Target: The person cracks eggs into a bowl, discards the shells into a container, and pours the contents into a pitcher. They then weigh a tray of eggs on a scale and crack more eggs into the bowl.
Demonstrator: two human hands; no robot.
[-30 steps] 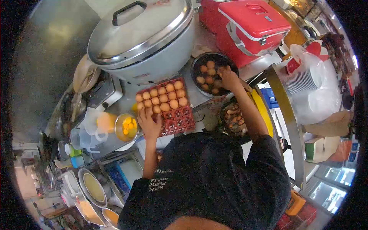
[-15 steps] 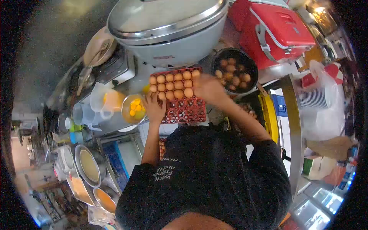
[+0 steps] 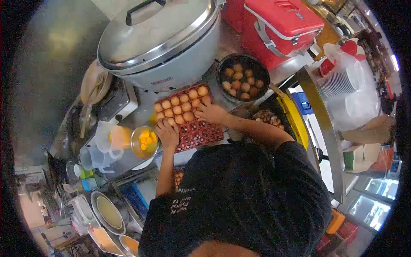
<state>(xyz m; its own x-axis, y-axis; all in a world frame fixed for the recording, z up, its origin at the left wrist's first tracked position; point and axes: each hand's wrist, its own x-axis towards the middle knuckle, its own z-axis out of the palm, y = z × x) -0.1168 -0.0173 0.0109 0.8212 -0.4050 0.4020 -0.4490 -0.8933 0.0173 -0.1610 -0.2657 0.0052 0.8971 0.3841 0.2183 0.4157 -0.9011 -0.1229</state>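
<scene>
A red egg tray [image 3: 204,132] lies in front of me, brown eggs [image 3: 185,97] filling its far rows and bare cups showing in the near ones. My left hand [image 3: 168,134] rests at the tray's left edge, fingers apart and fingertips against an egg in the nearest filled row. At the right end of that row is my right hand [image 3: 213,113], its fingers spread over the eggs; they partly hide what lies beneath. Just left of my left hand stands a clear bowl [image 3: 136,150] holding cracked eggs with several yolks [image 3: 148,140].
A large rice cooker [image 3: 171,77] stands behind the tray. Right of it are a dark pot [image 3: 219,81] with eggs in liquid and a red cooler box [image 3: 282,25]. Plastic jugs [image 3: 102,137] and a stove [image 3: 128,100] occupy the left. Eggshells [image 3: 269,118] lie near my right forearm.
My right hand, blurred beside the tray's right edge before, is now over the eggs. The camera view has turned and shifted. My left hand stays at the tray's left edge.
</scene>
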